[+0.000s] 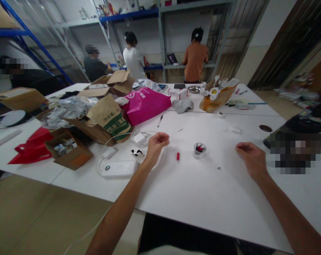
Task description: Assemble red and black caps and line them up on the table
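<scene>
Left hand [157, 144] above counter [192, 191], near red piece [177, 156]: fingers curled, tips close together; whether anything is gripped, cannot tell. Right hand [253, 160] right of clear cup [197, 155]: fingers bent inward; grip likewise cannot be told. Cup, containing red and black bits [200, 148], stands between hands, probably for reach from either side. Red piece lies loose, left of cup. Coiled cable [134, 141] and power bank [120, 169] crowd left hand's outer side. Pink bag [149, 102], open box [72, 160] farther left.

Glossy clear cup [199, 155], smooth tabletop [197, 198], rumpled cloth [182, 106], matt paper bag [108, 117].
</scene>
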Action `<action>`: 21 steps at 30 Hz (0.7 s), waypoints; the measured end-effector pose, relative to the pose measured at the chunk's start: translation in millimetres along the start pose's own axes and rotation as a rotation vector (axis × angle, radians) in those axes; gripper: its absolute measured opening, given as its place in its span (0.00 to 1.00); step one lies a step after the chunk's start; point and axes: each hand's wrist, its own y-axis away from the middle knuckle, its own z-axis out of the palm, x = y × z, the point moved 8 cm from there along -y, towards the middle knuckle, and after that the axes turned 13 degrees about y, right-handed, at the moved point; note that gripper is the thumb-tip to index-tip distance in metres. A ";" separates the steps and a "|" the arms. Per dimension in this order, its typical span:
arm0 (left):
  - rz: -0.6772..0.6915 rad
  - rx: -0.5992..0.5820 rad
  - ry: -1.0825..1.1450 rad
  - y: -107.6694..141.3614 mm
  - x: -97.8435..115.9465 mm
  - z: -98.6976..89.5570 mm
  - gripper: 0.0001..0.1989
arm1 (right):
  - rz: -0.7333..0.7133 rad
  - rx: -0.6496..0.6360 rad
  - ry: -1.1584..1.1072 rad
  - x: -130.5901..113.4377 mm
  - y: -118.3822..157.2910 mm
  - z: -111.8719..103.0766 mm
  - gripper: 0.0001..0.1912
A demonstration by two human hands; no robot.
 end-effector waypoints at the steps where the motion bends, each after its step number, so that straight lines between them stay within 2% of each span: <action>1: -0.005 0.014 0.015 -0.6 0.3 -1.4 0.14 | 0.005 -0.007 -0.018 0.0 0.9 1.5 0.12; 9: -0.066 0.060 0.111 -0.6 1.0 -0.7 0.13 | 0.055 -0.020 -0.160 1.0 2.1 6.7 0.13; 21: -0.099 0.004 0.154 3.4 5.5 9.3 0.16 | 0.057 -0.009 -0.236 -5.2 1.9 7.1 0.17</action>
